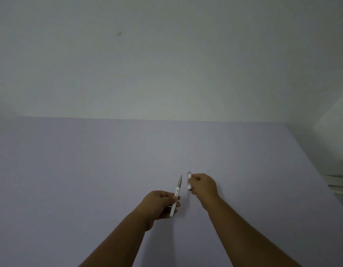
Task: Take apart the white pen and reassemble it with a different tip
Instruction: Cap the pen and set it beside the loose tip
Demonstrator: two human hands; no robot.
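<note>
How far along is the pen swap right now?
Done: the white pen is apart, its grey tip bare. In hand: the left hand grips the pen, and the right hand holds a small white piece clear of it. Left: fitting a different tip and closing up.

two hands (159,204), one white pen (176,195), one small white piece (189,181).

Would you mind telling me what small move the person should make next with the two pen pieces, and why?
Probably bring the small white piece in the right hand across to the grey tip end of the pen, which the left hand holds pointing away. The two parts are close but apart, held above the table, so lining them up seems the natural next step.
</note>
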